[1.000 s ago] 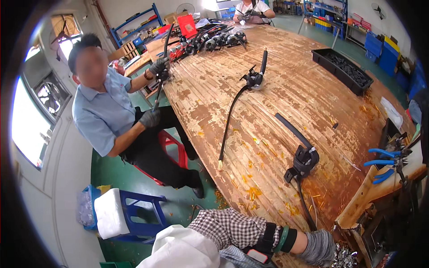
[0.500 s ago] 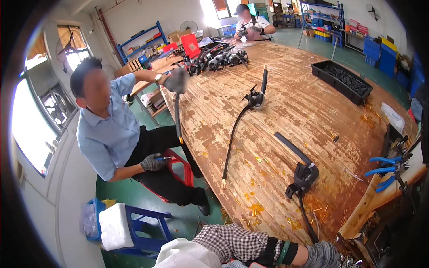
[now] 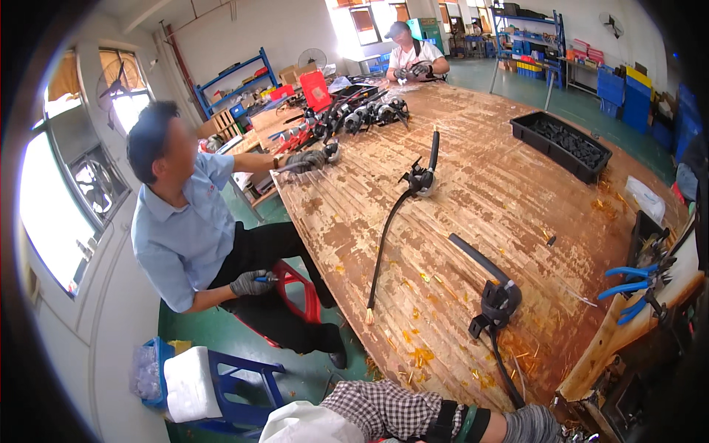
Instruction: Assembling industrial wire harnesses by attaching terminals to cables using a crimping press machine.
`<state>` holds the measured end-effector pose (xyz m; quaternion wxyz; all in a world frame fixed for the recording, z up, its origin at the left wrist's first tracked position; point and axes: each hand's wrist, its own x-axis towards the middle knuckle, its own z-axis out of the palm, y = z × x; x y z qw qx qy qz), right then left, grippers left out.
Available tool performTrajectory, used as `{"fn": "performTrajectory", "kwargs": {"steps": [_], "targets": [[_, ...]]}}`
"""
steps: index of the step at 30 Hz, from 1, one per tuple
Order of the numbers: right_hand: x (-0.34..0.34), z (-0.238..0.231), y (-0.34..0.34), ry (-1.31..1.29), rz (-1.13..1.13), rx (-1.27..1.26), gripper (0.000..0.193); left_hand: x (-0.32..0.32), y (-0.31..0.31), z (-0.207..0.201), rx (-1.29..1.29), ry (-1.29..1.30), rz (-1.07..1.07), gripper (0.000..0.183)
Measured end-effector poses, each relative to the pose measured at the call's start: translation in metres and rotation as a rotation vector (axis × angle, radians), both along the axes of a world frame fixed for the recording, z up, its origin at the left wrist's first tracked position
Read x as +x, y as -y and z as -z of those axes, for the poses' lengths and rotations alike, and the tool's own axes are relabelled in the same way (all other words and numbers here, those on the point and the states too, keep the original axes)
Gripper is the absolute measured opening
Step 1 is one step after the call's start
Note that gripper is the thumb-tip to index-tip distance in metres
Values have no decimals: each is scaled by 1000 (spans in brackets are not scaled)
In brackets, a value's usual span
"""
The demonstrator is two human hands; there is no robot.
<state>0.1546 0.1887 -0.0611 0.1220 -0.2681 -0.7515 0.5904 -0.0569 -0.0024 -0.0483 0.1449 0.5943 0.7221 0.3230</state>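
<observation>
At the bottom edge, my left hand (image 3: pixel 533 427) wears a striped grey glove and reaches rightward from a checkered sleeve (image 3: pixel 384 407); its fingers are mostly cut off. Beside the glove ends a thin black cable (image 3: pixel 506 376); whether I hold it I cannot tell. The cable leads up to a black rounded housing (image 3: pixel 501 301) with a thick dark tube (image 3: pixel 480 258), lying on the wooden table (image 3: pixel 458 214). A similar silver-and-black assembly (image 3: pixel 421 179) rests farther off, its cable (image 3: pixel 380 258) ending in frayed copper strands. My right hand is out of view.
A seated co-worker (image 3: pixel 181 214) at left holds a blue tool (image 3: pixel 266 278). Several assemblies (image 3: pixel 362 114) are piled beyond. A black bin (image 3: pixel 561 144) of small dark parts stands far right; blue-handled pliers (image 3: pixel 628 284) hang near right. Another person (image 3: pixel 417 55) sits far off.
The co-worker has lowered the raised gloved hand to the table's left edge, beside a small silver-and-black part. The dark cable that hung from it no longer hangs there. My left arm stays about where it was.
</observation>
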Motion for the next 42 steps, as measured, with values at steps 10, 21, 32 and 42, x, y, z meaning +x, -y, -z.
{"fn": "performTrajectory", "kwargs": {"steps": [10, 21, 32, 42], "targets": [[-18, -18, 17, 30, -13, -90, 23, -5, -7, 21, 27, -58, -86, 33], [-15, -19, 16, -8, -44, -188, 21, -3, -12, 26, 7, -40, -39, 37], [-18, -26, 25, 5, -3, -173, 17, -4, -11, 32, 19, -22, -36, 35], [-5, 3, 1, -128, -185, 385, 18, -3, -7, 22, 50, -44, -52, 36]]}}
